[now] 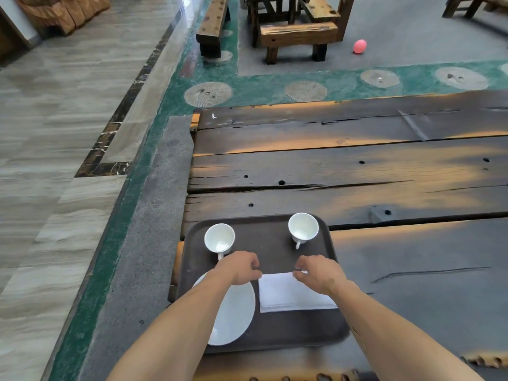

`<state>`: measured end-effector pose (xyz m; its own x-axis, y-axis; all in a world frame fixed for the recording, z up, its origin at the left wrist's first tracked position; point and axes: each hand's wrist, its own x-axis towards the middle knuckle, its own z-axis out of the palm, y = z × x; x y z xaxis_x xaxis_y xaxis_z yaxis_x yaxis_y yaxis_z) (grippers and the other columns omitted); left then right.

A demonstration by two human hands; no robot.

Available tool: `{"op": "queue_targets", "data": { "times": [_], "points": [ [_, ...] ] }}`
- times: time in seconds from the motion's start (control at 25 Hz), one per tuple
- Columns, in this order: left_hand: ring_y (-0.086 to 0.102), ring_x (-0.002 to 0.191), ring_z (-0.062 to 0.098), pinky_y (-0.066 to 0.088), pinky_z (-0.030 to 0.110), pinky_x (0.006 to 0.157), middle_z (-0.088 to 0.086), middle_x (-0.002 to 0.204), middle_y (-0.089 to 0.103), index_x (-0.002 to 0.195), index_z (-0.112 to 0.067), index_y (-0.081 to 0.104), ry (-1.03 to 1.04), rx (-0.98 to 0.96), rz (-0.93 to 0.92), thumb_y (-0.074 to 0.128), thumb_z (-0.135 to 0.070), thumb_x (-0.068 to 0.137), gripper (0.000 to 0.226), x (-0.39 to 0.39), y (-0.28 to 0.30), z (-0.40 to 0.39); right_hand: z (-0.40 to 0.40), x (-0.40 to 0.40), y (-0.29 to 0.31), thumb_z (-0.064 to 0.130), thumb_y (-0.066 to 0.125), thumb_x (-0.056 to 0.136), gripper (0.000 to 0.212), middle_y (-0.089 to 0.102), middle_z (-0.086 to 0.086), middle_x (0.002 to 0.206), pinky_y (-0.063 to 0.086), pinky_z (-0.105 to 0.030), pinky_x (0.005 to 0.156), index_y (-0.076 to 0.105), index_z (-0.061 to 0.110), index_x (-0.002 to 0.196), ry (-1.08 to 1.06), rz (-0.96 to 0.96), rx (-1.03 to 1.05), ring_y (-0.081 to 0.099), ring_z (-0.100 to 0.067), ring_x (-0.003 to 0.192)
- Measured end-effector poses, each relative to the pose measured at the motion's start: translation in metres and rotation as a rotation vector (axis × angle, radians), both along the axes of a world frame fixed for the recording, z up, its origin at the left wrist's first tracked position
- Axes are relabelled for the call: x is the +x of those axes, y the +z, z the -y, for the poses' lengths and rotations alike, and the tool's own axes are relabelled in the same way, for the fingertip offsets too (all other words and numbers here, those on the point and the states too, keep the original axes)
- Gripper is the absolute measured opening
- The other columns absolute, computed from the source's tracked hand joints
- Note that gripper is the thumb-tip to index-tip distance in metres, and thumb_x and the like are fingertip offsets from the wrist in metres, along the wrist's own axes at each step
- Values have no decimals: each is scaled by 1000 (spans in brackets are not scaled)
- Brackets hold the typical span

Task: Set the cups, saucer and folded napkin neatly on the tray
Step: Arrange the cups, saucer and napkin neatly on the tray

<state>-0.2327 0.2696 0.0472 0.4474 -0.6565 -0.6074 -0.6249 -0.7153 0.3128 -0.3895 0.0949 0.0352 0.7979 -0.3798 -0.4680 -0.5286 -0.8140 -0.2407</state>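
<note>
A dark brown tray (269, 237) lies at the near left corner of the wooden table. Two white cups stand on its far side: one at the left (219, 239), one at the right (303, 227), handles pointing toward me. A white saucer (236, 312) lies on the tray's near left, partly under my left forearm. A folded white napkin (288, 294) lies flat to the saucer's right. My left hand (240, 268) pinches the napkin's far left corner. My right hand (319, 273) pinches its far right corner.
The plank table (357, 166) stretches away to the right and far side, and its left edge runs just beside the tray. Beyond it on the floor stand wooden benches (298, 34) and a pink ball (359, 46).
</note>
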Motion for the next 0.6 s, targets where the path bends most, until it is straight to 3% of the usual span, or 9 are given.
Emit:
{"op": "queue_targets", "data": {
  "times": [0.2,0.36,0.6],
  "points": [
    [53,112,18,46,35,90,-4,124,56,128,-25,56,36,3,17,55,-44,91,42,-21,-4,38,48,-27,0,46,45,93,36,66,3,119,52,-35,84,58,25,120,-44,-4,22,62,-22,105],
    [54,111,18,45,33,88,-3,124,53,129,-26,55,79,13,28,54,-43,92,40,-37,-6,60,80,-44,-2,44,44,91,31,69,2,109,47,-32,74,61,26,108,-34,26,-40,63,-23,98],
    [54,112,18,45,33,89,-3,125,53,128,-26,56,125,29,45,53,-41,92,39,-43,-6,71,97,-48,-11,47,45,90,33,70,4,105,48,-32,73,62,26,108,-11,44,-34,65,-23,96]
  ]
}}
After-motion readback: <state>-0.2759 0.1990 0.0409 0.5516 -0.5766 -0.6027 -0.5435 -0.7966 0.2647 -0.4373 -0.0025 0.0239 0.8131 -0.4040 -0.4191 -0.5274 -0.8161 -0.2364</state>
